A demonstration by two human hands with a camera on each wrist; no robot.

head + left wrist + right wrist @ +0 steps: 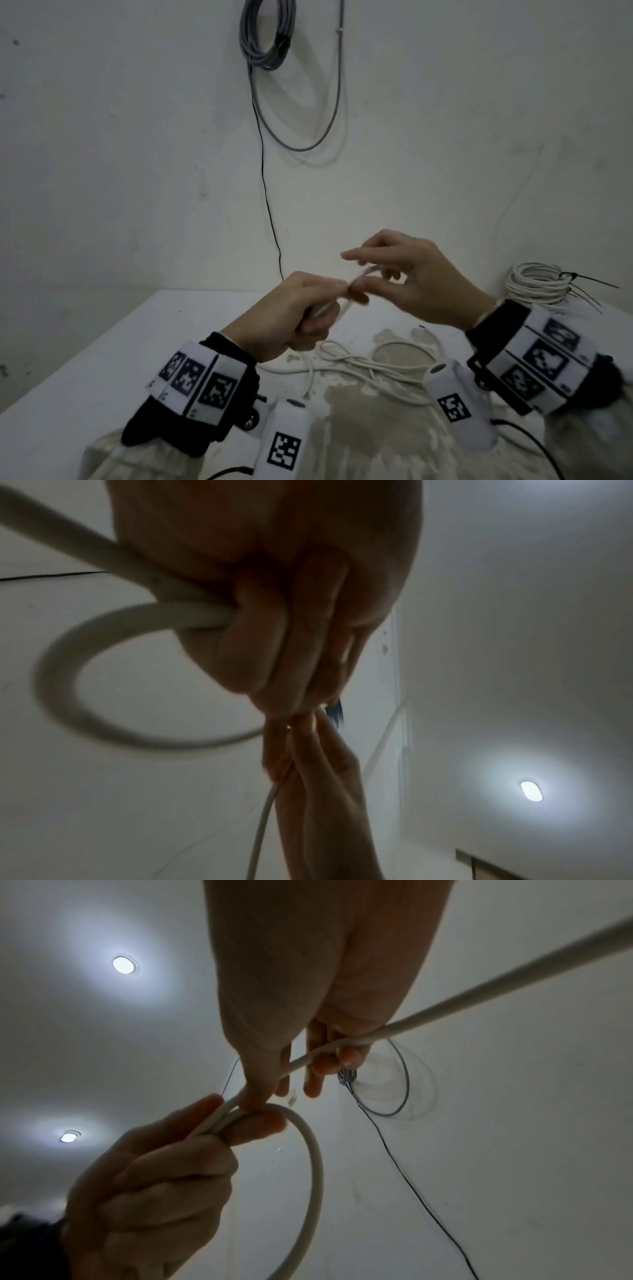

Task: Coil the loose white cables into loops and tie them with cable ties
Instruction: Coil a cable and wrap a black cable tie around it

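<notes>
Loose white cable (pixel 363 366) is lying tangled on the near table (pixel 102 342). Above it, the left hand (pixel 291 318) is gripping a small loop of that cable in curled fingers, while the right hand (pixel 411 277) is pinching the strand just beside it. Farther right, a tied coil (pixel 537 282) is resting on the table. A grey cable (pixel 270 34) is hanging on the far wall.

I read this as a bare utility or workshop room: a scuffed white wall (pixel 137 137) with a grey cable coil (pixel 267 34) hung on it, a stained white table (pixel 102 359), a tied white cable bundle (pixel 537 284), and recessed ceiling lights (pixel 124 964).
</notes>
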